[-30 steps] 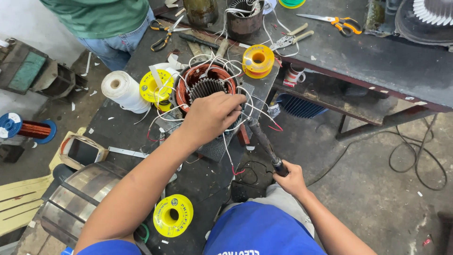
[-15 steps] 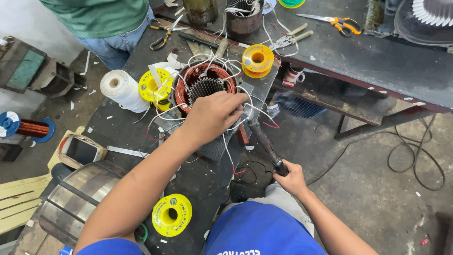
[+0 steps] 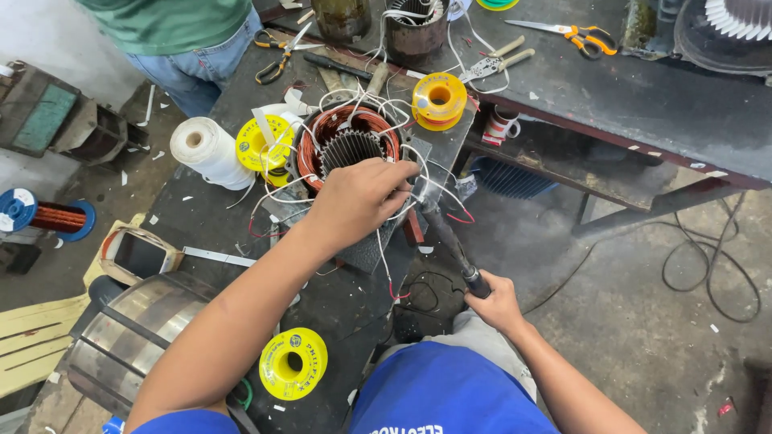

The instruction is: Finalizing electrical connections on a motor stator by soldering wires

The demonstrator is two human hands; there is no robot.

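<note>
Resting on the near rim of the motor stator (image 3: pixel 347 145) at the frame's centre, your left hand (image 3: pixel 362 197) curls loosely over its white lead wires (image 3: pixel 438 189), fingers bent but not fully closed, apparently to steady the stator. Your right hand (image 3: pixel 497 301), lower right of centre, is clamped around the dark tool handle (image 3: pixel 450 241), whose tip angles up toward the stator's side. Yellow spools (image 3: pixel 439 100) and a white twine roll (image 3: pixel 205 149) sit on the counter (image 3: pixel 201 221) within reach.
</note>
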